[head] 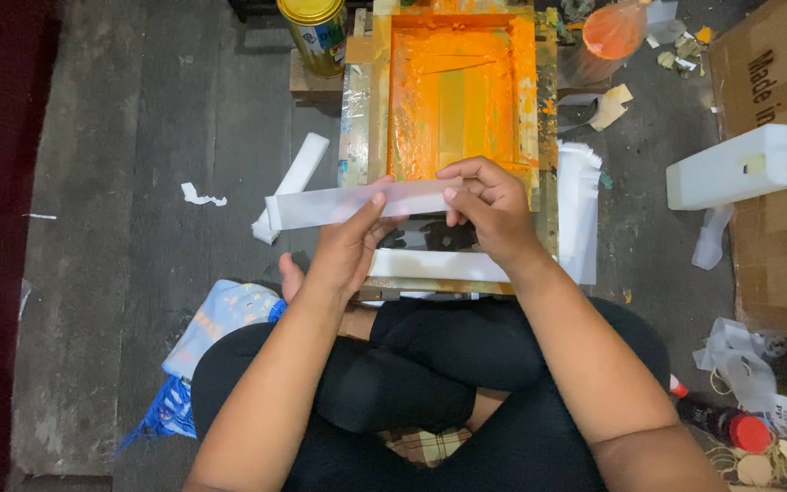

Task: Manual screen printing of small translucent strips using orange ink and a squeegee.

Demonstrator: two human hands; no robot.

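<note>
I hold a long, narrow translucent white plastic strip (321,206) flat between both hands, just in front of a wooden screen-printing frame (377,100) smeared with orange ink. My left hand (348,246) pinches the strip near its middle from below. My right hand (489,205) grips its right end with fingers curled over the top. Another white strip (434,265) lies on the board under my hands. I sit cross-legged on the floor in dark trousers.
A stack of white strips (578,205) lies right of the frame, and more strips (298,173) lie to its left. A gold tin can (316,32) stands at the back, a white plastic jug (740,167) and cardboard box (776,164) at right. Bottles (730,424) sit bottom right.
</note>
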